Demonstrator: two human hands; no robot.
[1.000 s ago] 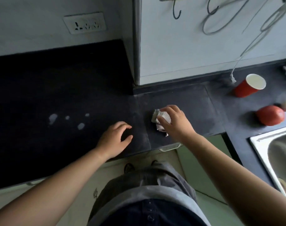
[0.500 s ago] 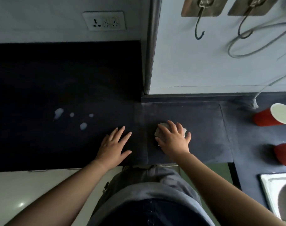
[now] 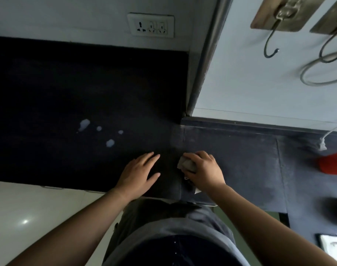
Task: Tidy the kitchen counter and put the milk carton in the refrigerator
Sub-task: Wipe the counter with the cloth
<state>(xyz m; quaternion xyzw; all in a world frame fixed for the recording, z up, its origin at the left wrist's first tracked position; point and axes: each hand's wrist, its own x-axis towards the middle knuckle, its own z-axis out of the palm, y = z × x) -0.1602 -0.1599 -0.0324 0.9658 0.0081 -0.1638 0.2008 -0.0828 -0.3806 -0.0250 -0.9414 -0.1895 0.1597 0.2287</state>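
Matt dark stone desk, metal hooks

The desk point(image 3: 48, 89) looks matt and smooth, the crumpled tissue point(image 3: 186, 164) soft paper, the wall hooks point(image 3: 270, 43) dull metal, the floor tiles point(image 3: 25, 214) glossy.

A home kitchen.
A dark stone desk point(image 3: 48, 89) runs along a white wall with a white wall socket point(image 3: 150, 25), metal hooks point(image 3: 270, 45), and a steel sink corner point(image 3: 333, 248) at the desk's right edge.
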